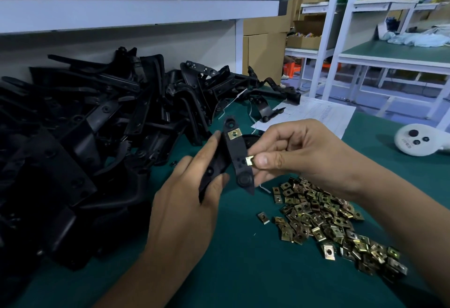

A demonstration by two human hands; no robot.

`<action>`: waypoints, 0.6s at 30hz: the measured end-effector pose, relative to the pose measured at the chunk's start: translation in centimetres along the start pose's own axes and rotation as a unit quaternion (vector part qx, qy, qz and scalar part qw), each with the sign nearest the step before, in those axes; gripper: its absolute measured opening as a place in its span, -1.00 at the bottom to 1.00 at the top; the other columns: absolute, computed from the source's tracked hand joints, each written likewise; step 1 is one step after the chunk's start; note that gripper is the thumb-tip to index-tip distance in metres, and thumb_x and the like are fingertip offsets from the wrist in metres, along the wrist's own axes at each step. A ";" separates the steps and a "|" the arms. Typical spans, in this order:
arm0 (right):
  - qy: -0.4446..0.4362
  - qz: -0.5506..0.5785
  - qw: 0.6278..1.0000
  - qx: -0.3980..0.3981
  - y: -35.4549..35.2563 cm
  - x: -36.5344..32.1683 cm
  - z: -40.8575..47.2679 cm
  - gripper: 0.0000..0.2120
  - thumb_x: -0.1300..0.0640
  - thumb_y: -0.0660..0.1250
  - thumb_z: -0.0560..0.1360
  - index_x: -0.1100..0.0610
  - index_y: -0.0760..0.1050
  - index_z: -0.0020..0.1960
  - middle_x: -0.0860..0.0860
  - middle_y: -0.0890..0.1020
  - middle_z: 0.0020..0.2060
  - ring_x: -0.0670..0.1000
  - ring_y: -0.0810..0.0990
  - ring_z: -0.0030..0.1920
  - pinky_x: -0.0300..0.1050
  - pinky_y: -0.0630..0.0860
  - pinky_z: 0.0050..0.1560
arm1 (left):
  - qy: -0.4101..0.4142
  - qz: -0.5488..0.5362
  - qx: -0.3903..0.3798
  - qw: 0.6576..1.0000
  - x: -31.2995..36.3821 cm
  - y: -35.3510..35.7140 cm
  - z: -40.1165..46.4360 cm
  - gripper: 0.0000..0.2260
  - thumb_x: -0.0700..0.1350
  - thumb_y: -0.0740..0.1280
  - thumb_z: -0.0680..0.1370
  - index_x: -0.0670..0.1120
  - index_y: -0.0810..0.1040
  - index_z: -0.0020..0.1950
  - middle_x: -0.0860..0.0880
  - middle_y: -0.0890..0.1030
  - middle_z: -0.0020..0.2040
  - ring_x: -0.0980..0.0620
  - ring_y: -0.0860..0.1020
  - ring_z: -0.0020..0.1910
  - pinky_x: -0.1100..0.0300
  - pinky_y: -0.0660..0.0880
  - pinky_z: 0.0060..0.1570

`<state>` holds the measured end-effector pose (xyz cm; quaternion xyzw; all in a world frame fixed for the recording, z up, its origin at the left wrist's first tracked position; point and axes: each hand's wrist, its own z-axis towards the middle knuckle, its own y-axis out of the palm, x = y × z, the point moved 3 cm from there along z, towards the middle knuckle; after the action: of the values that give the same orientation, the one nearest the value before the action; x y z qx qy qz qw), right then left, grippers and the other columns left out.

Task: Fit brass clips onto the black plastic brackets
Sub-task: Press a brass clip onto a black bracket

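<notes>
Left hand [192, 186] grips matte bracket [233, 159]; right hand [299, 152] pinches shiny square clip [250, 161].

A green-topped bench [243, 271] carries a white round controller [416, 141] at the right edge and white printed paper sheets [314, 115] above centre; brown cardboard boxes [265, 37] stand behind.

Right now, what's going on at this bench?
A person is fitting brass clips onto a black bracket. The left hand holds the bracket up over the green table; one fitted clip already sits near its top. The right hand pinches a second clip against the bracket's edge, lower down. A bracket pile lies left, loose clips right.
</notes>
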<state>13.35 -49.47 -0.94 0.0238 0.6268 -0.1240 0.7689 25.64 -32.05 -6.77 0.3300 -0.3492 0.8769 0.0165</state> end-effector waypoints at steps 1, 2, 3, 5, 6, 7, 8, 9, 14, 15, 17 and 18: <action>0.009 0.020 0.999 -0.023 0.0 -0.1 -0.1 -0.87 0.30 0.49 0.48 0.27 0.67 0.02 0.28 0.74 -0.11 0.19 0.77 -0.14 -0.02 0.70 -0.05 | 0.010 -0.016 -0.014 1.000 0.1 0.0 0.0 -0.34 -0.04 0.37 0.63 0.47 0.16 0.57 0.30 0.53 0.14 0.31 0.52 0.14 0.41 0.48 0.01; 0.022 0.043 0.997 -0.054 0.1 -0.1 -0.2 -0.83 0.27 0.52 0.45 0.28 0.65 0.03 0.27 0.74 -0.11 0.19 0.77 -0.14 0.00 0.70 -0.05 | 0.025 -0.025 -0.030 0.999 0.4 0.0 0.0 -0.30 -0.12 0.38 0.62 0.46 0.18 0.57 0.28 0.54 0.15 0.27 0.54 0.15 0.40 0.49 0.03; 0.041 0.069 0.993 -0.089 0.3 -0.1 -0.3 -0.72 0.24 0.55 0.42 0.33 0.61 0.07 0.27 0.74 -0.11 0.19 0.77 -0.14 0.03 0.70 -0.04 | 0.041 -0.026 -0.046 0.998 0.7 0.0 -0.1 -0.26 -0.19 0.39 0.60 0.44 0.19 0.58 0.25 0.55 0.12 0.22 0.56 0.12 0.35 0.52 0.01; 0.075 0.107 0.980 -0.152 1.0 0.1 -0.5 -0.41 0.20 0.60 0.37 0.51 0.45 0.22 0.31 0.73 -0.06 0.20 0.76 -0.09 0.07 0.69 0.01 | 0.067 -0.024 -0.064 0.995 1.2 0.1 -0.3 -0.24 -0.21 0.39 0.59 0.42 0.19 0.59 0.20 0.53 0.04 0.14 0.58 0.02 0.30 0.53 -0.10; 0.080 0.118 0.976 -0.167 1.2 0.2 -0.5 -0.32 0.20 0.60 0.37 0.56 0.36 0.27 0.32 0.72 -0.04 0.20 0.76 -0.07 0.09 0.68 0.03 | 0.076 -0.025 -0.059 0.995 1.3 0.1 -0.2 -0.28 -0.15 0.36 0.60 0.42 0.18 0.59 0.20 0.51 0.02 0.13 0.57 -0.01 0.29 0.52 -0.14; 0.079 0.128 0.974 -0.171 1.4 0.3 -0.5 -0.29 0.20 0.59 0.38 0.57 0.32 0.29 0.33 0.72 -0.04 0.20 0.76 -0.06 0.11 0.68 0.05 | 0.080 -0.028 -0.047 0.995 1.2 0.0 -0.2 -0.33 -0.08 0.33 0.60 0.41 0.17 0.60 0.20 0.51 0.02 0.13 0.57 -0.03 0.29 0.52 -0.16; 0.077 0.138 0.974 -0.165 1.5 0.3 -0.4 -0.30 0.20 0.58 0.39 0.56 0.30 0.29 0.34 0.71 -0.04 0.21 0.76 -0.06 0.14 0.68 0.06 | 0.078 -0.035 -0.035 0.996 1.0 -0.1 -0.1 -0.36 -0.04 0.29 0.60 0.40 0.18 0.60 0.21 0.50 0.02 0.13 0.57 -0.04 0.28 0.51 -0.16; 0.075 0.144 0.974 -0.155 1.6 0.4 -0.3 -0.32 0.21 0.56 0.40 0.55 0.29 0.29 0.38 0.70 -0.04 0.22 0.76 -0.06 0.17 0.67 0.06 | 0.074 -0.039 -0.028 0.996 0.8 -0.1 -0.1 -0.36 -0.05 0.29 0.60 0.38 0.19 0.61 0.21 0.50 0.02 0.13 0.57 -0.05 0.28 0.50 -0.17; 0.054 0.064 0.991 -0.101 2.2 0.9 0.1 -0.49 0.20 0.49 0.44 0.46 0.38 0.23 0.32 0.72 -0.09 0.22 0.75 -0.11 0.13 0.69 0.01 | 0.084 0.014 -0.030 0.996 1.0 -0.3 -0.4 -0.37 -0.10 0.25 0.59 0.30 0.22 0.62 0.19 0.43 -0.06 0.09 0.52 -0.14 0.29 0.46 -0.25; 0.042 0.038 0.995 -0.078 2.3 1.0 0.3 -0.57 0.16 0.49 0.44 0.40 0.43 0.14 0.28 0.73 -0.14 0.22 0.75 -0.14 0.13 0.70 -0.04 | 0.083 0.014 -0.020 0.996 0.9 -0.5 -0.4 -0.38 -0.04 0.20 0.59 0.30 0.21 0.63 0.17 0.43 -0.06 0.07 0.52 -0.14 0.24 0.47 -0.25; 0.017 -0.008 0.999 -0.039 2.4 1.0 0.5 -0.74 0.09 0.48 0.48 0.25 0.50 -0.01 0.18 0.74 -0.20 0.21 0.75 -0.23 0.06 0.70 -0.21 | 0.076 0.002 -0.005 0.997 0.7 -0.7 -0.3 -0.41 0.04 0.15 0.59 0.28 0.20 0.64 0.14 0.44 -0.06 0.06 0.52 -0.13 0.12 0.51 -0.24; 0.010 -0.018 0.999 -0.030 2.3 0.9 0.5 -0.80 0.06 0.45 0.52 0.18 0.52 -0.05 0.16 0.74 -0.20 0.20 0.74 -0.25 0.01 0.69 -0.27 | 0.068 -0.006 0.002 0.998 0.6 -0.6 -0.2 -0.43 0.06 0.15 0.61 0.27 0.21 0.64 0.13 0.45 -0.05 0.06 0.53 -0.11 0.06 0.52 -0.22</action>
<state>14.56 -47.47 -2.00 -0.0093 0.6379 -0.1191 0.7608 25.17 -31.55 -6.12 0.2717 -0.3437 0.8978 0.0453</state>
